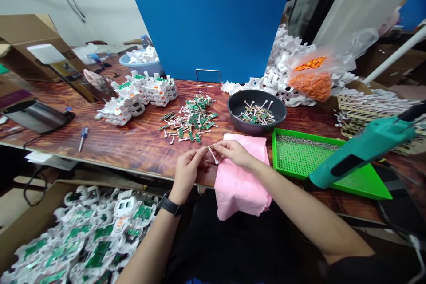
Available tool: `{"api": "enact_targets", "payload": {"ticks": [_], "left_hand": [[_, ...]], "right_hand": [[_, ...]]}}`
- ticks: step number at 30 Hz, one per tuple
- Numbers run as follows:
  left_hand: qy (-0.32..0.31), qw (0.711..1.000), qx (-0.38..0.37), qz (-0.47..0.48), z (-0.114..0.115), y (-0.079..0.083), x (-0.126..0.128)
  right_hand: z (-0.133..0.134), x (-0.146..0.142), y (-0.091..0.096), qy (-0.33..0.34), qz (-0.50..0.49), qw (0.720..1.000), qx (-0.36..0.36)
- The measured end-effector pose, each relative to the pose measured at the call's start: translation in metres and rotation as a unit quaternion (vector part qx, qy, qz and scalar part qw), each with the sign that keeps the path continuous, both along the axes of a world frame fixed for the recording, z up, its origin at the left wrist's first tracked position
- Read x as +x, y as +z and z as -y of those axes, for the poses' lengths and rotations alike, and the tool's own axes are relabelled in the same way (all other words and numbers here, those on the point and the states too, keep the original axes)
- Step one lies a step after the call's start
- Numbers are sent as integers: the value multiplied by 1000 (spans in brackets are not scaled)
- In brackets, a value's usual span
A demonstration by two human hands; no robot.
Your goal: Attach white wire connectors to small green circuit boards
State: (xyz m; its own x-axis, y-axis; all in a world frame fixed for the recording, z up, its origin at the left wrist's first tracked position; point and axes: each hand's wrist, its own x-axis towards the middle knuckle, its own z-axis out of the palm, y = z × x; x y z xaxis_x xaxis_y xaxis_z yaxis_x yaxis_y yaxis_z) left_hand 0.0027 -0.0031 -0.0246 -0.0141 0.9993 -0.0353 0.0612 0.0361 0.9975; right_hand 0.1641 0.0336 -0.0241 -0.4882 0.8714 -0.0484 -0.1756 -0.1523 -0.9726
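Between the fingertips of my left hand and my right hand is a small circuit board with a short white cable hanging down to a white plug. Both hands pinch it, just above the table's front edge. Much of the board is hidden by the fingers. Under my right hand lies a pink cloth that drapes over the edge. Just beyond the hands spreads a loose pile of green circuit boards with white cables. A dark round pan behind the cloth holds more such boards.
A green perforated tray with metal pieces sits to the right, below a hanging teal electric screwdriver. Stacked white housings and a small screwdriver are at left. A box of white housings stands lower left. A blue panel rises behind.
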Motion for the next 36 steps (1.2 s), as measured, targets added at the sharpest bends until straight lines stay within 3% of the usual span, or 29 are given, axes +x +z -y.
{"api": "enact_targets", "payload": {"ticks": [12, 21, 23, 26, 29, 32, 36], "left_hand": [[-8, 999, 6, -35, 0, -7, 0], [-8, 998, 15, -53, -1, -7, 2], [0, 999, 14, -44, -3, -6, 0], [31, 996, 29, -78, -9, -2, -5], [75, 968, 66, -230, -21, 5, -12], [109, 900, 53, -418, -34, 9, -16], [98, 849, 14, -520, -48, 7, -16]], "right_hand": [[-3, 2, -4, -1, 56, 998, 24], [-3, -1, -6, -13, 42, 999, 7], [-6, 1, -2, -39, 4, 999, -4], [-14, 13, 9, -141, -163, 976, -42], [-18, 24, 19, -190, -277, 936, -103], [-15, 24, 21, -148, -239, 951, -130], [-7, 15, 16, -137, -145, 970, -138]]}}
